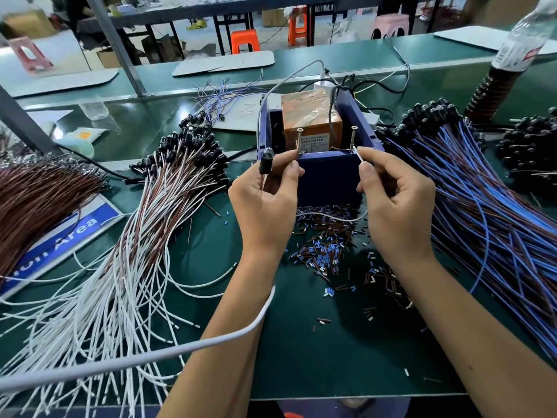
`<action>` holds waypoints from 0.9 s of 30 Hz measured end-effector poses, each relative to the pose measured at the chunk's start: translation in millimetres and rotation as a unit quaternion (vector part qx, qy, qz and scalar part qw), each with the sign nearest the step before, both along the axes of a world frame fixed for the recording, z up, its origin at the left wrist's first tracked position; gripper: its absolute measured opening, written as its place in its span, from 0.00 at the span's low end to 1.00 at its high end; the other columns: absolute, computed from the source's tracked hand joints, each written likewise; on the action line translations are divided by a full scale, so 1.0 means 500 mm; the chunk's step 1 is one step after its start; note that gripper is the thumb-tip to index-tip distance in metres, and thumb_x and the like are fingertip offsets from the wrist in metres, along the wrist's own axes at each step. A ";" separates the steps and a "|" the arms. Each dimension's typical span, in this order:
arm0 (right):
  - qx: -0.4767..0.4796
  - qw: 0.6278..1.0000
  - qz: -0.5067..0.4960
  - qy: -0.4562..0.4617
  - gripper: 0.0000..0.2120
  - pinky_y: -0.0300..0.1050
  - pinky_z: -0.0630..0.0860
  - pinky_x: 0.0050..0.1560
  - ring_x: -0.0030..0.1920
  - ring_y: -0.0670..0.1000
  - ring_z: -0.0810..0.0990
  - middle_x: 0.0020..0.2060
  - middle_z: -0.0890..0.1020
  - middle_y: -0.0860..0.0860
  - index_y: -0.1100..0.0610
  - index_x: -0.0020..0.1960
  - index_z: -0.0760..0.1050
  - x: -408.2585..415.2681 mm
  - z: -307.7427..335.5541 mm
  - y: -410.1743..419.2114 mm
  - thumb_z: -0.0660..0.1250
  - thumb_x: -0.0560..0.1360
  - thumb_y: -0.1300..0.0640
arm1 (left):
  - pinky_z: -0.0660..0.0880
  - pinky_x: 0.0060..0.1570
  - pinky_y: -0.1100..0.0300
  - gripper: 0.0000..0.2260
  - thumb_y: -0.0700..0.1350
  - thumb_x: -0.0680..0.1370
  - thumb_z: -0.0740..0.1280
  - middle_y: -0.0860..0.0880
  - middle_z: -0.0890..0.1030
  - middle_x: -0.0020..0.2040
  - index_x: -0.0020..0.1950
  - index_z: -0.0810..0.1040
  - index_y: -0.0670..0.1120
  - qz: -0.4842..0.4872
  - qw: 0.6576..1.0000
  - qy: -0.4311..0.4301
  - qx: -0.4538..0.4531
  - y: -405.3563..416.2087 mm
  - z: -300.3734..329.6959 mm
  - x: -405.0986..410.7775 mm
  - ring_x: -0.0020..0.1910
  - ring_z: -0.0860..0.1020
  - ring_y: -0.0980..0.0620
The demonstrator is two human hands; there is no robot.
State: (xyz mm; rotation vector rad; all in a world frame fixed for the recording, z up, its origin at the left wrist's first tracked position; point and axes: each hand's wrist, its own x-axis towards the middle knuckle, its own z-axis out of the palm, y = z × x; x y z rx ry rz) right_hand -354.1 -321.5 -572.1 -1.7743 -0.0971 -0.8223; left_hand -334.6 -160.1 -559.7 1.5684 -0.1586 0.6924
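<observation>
1. Pile of white-brown leads (pixel 141 236) lay far left on the green mat (pixel 301 342).
2. Next, left hand (pixel 265 200) was clenched round black lamp holder (pixel 267 160), held just left of blue box (pixel 328 176).
3. Box carried two upright screws (pixel 299 143) at its front edge; offcuts (pixel 325 248) lay scattered below it.
4. Then right hand (pixel 394 203) pinched white wire (pixel 358 152) near its end, tip beside the right screw.
5. Heap of blue leads (pixel 488 212) lay far right.

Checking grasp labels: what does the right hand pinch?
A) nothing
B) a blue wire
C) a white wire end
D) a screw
C: the right hand pinches a white wire end between thumb and forefinger, close to the right-side screw standing on the blue box. The left hand holds a black indicator lamp.
</observation>
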 end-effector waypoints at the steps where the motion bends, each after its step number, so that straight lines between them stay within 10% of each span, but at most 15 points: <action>1: 0.003 1.000 0.003 0.001 0.10 0.37 0.77 0.43 0.38 0.46 0.81 0.36 0.81 0.44 0.54 0.62 0.83 0.001 0.000 0.001 0.66 0.84 0.56 | 0.80 0.48 0.62 0.06 0.34 0.79 0.71 0.49 0.86 0.40 0.53 0.86 0.39 0.001 1.000 0.000 0.000 0.000 0.000 0.000 0.42 0.86 0.50; 27: -0.083 0.982 -0.145 -0.091 0.07 0.37 0.71 0.36 0.32 0.43 0.77 0.32 0.81 0.44 0.55 0.45 0.85 0.040 0.030 -0.012 0.74 0.79 0.54 | 0.74 0.44 0.69 0.08 0.34 0.80 0.69 0.49 0.85 0.38 0.56 0.86 0.40 0.010 1.000 0.017 -0.001 -0.009 0.003 -0.004 0.37 0.80 0.60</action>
